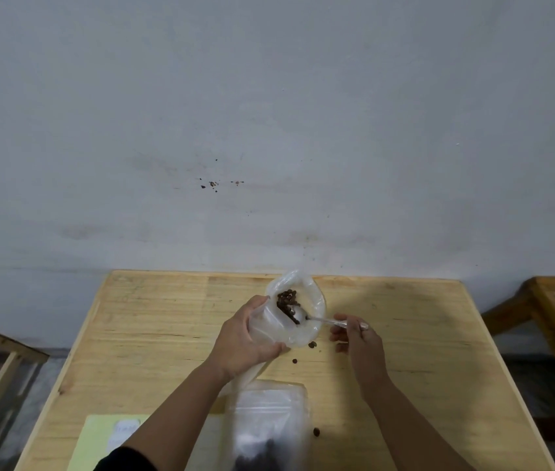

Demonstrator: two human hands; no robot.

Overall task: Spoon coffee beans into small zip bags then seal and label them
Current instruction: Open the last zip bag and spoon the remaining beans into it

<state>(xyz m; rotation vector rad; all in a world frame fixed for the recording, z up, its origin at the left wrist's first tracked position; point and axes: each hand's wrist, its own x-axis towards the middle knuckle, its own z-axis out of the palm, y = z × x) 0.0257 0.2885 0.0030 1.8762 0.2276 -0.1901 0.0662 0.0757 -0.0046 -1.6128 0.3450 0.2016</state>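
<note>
Coffee beans point(289, 304) sit in the open mouth of a clear plastic bag point(298, 300), held above the far middle of the wooden table point(154, 334). The left hand point(247, 338) is wrapped around the bag's side. The right hand point(357, 338) pinches the handle of a clear plastic spoon point(317, 319), whose bowl reaches into the bag. Several loose beans point(311, 344) lie on the table just beside it. A zip bag point(269, 426) with dark contents lies nearer, beside a pale green sheet point(99, 436).

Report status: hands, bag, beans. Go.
Left hand gripping open bag. Right hand holds spoon, bowl in bag mouth. Stray beans on table.
</note>
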